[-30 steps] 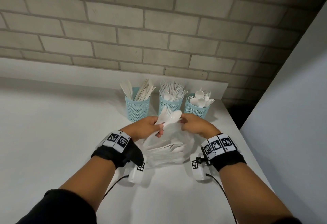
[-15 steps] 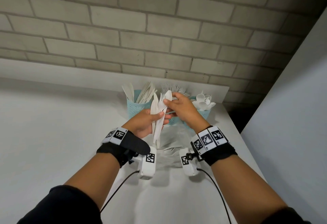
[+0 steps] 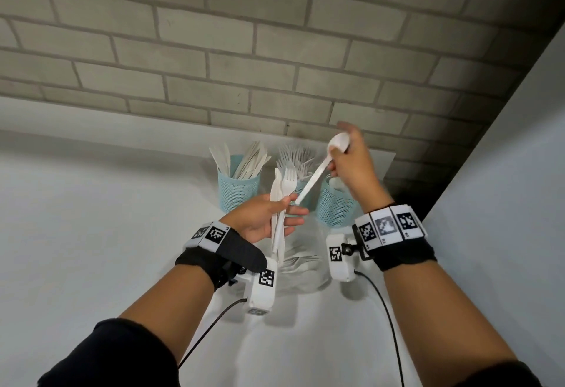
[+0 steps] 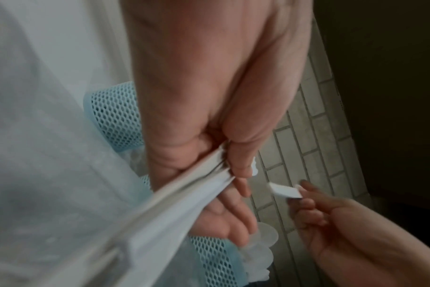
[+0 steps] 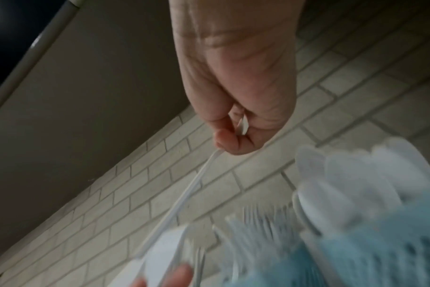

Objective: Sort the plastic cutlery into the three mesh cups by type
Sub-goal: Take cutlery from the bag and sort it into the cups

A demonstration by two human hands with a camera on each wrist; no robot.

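My left hand (image 3: pixel 282 212) grips a white plastic fork (image 3: pixel 289 180) and a knife (image 3: pixel 276 190) upright by their handles, in front of the cups. My right hand (image 3: pixel 336 157) pinches a white spoon (image 3: pixel 337 143) by its bowl, raised above the right cup; its handle slants down-left towards the left hand's fingertips. Three teal mesh cups stand at the wall: the knife cup (image 3: pixel 238 192) on the left, the fork cup (image 3: pixel 302 192) half hidden in the middle, the spoon cup (image 3: pixel 334 207) on the right. In the right wrist view the spoon handle (image 5: pixel 184 196) hangs from my fingers.
A clear plastic bag (image 3: pixel 305 264) holding more white cutlery lies on the white table (image 3: pixel 91 233) between my wrists. A brick wall (image 3: pixel 275 50) stands right behind the cups, and a white panel (image 3: pixel 504 203) closes in the right side.
Both hands rose from the bag with a small bundle of cutlery. My right hand has drawn the spoon out of the left hand's bundle, up and to the right, over the spoon cup.
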